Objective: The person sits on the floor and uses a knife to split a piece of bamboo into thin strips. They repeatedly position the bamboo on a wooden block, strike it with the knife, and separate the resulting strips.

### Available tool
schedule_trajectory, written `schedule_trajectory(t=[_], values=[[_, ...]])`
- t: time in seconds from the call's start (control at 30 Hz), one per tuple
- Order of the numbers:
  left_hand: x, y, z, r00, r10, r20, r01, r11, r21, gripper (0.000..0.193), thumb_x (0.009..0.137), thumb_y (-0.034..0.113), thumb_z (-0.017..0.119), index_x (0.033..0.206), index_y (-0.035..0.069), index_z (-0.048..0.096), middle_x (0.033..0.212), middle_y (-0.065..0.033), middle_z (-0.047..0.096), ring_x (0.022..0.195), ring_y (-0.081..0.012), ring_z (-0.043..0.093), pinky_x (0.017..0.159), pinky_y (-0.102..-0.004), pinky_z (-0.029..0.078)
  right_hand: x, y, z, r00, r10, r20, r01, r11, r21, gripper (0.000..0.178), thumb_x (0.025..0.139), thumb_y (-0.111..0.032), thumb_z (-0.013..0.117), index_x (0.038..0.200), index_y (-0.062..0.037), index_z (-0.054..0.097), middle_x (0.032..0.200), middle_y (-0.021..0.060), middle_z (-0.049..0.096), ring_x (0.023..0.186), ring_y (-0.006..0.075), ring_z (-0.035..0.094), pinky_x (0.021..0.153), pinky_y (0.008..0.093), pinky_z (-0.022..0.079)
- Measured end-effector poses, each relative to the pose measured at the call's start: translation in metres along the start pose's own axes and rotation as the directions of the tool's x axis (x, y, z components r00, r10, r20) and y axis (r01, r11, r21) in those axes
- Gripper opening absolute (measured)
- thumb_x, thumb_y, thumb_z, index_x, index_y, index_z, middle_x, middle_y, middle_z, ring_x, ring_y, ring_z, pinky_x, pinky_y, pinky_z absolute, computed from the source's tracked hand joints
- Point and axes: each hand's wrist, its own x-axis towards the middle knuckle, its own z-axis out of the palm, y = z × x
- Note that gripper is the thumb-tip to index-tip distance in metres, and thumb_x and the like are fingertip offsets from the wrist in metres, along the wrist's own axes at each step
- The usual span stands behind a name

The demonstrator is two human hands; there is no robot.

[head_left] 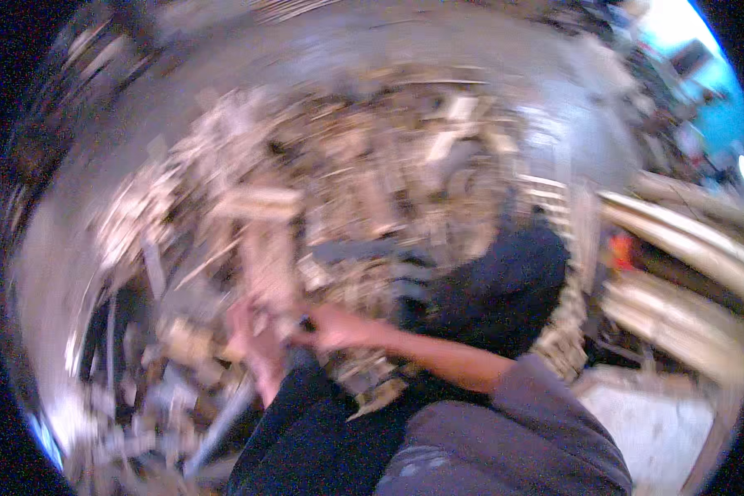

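Observation:
Motion smears the whole view. A reddish-brown piece of wood (269, 260) stretches away from my hands, and a paler wood block (260, 202) lies crosswise at its far end; whether the two are joined I cannot tell. My left hand (256, 339) is closed around the near end of the long piece. Just to its right, my right hand (336, 327) is closed too, with a small dark thing (307, 323) showing at its fingers. That thing's kind is too blurred to name. Both hands are close in front of my dark-trousered knee (302, 405).
Wood chips and offcuts (355, 149) are heaped across the floor ahead. My dark trouser leg (504, 281) is bent at the right. Pale logs or poles (678, 310) lie farther right, beside a whitish panel (649, 426). More scraps (157, 413) are at lower left.

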Motion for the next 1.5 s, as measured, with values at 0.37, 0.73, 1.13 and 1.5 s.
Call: schedule_trajectory(t=[0.37, 0.73, 1.13, 1.5], values=[[0.03, 0.002, 0.06, 0.813, 0.454, 0.365, -0.568, 0.479, 0.669, 0.024, 0.085, 0.016, 0.065, 0.099, -0.002, 0.06, 0.095, -0.0158, 0.061, 0.09, -0.0311, 0.057, 0.08, -0.0417, 0.044, 0.014, 0.038, -0.016, 0.978, -0.12, -0.173, 0.14, 0.984, 0.109, 0.026, 0.085, -0.017, 0.048, 0.094, 0.0056, 0.056, 0.086, 0.0281, 0.061, 0.081, 0.0403, 0.061, 0.069, 0.0481, 0.045], [0.03, 0.004, 0.052, 0.914, 0.33, 0.237, -0.403, 0.665, 0.628, 0.023, 0.087, 0.016, 0.064, 0.101, -0.001, 0.061, 0.092, -0.0131, 0.061, 0.083, -0.0255, 0.059, 0.074, -0.0375, 0.047, 0.0, 0.019, -0.024, 0.963, -0.189, -0.191, 0.192, 0.981, -0.001, 0.025, 0.09, -0.018, 0.042, 0.101, 0.0013, 0.053, 0.082, 0.025, 0.058, 0.081, 0.0412, 0.059, 0.071, 0.048, 0.046], [0.042, 0.001, 0.004, 0.994, 0.106, 0.033, -0.11, 0.985, 0.136, 0.026, 0.087, 0.005, 0.057, 0.111, -0.004, 0.058, 0.108, -0.0094, 0.06, 0.094, -0.0221, 0.058, 0.08, -0.0307, 0.05, 0.021, 0.014, 0.005, 0.942, -0.324, -0.083, 0.334, 0.906, 0.259, 0.045, 0.08, -0.022, 0.064, 0.121, -0.0076, 0.054, 0.104, 0.0187, 0.063, 0.092, 0.0349, 0.061, 0.077, 0.0442, 0.049], [0.027, 0.005, 0.042, 0.915, 0.362, 0.179, -0.394, 0.708, 0.586, 0.019, 0.083, 0.013, 0.066, 0.099, 0.006, 0.059, 0.081, -0.009, 0.062, 0.066, -0.0147, 0.056, 0.064, -0.0308, 0.046, 0.026, 0.058, 0.016, 0.943, -0.275, -0.189, 0.238, 0.951, -0.196, 0.019, 0.077, -0.016, 0.061, 0.082, 0.0009, 0.056, 0.067, 0.0228, 0.06, 0.063, 0.0389, 0.06, 0.059, 0.0475, 0.046]])
